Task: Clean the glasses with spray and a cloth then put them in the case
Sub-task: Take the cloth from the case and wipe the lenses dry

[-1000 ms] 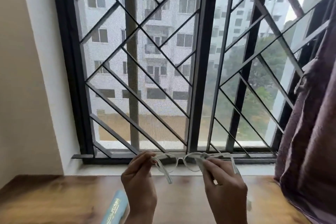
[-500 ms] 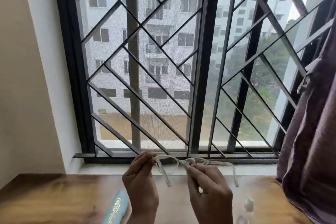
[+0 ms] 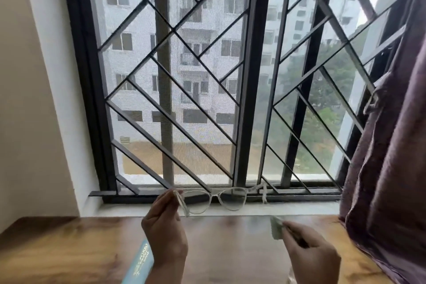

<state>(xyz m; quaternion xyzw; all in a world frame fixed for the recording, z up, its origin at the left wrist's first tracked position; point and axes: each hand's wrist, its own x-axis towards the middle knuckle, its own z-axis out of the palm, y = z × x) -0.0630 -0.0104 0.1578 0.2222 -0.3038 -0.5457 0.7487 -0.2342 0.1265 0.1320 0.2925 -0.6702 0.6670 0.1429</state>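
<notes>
We see the left hand (image 3: 164,235) raised above the table (image 3: 69,251), thumb and fingers pinching the glasses (image 3: 214,199) at their left hinge. The clear frame hangs level in front of the sill (image 3: 299,208), temples unfolded. The right hand (image 3: 311,253), lower and well apart from the frame, pinches a small cloth (image 3: 276,228). A blue object (image 3: 140,263) lies partly hidden behind the left wrist. A curtain (image 3: 391,145) hangs at right, and the grille (image 3: 184,99) stands behind.
</notes>
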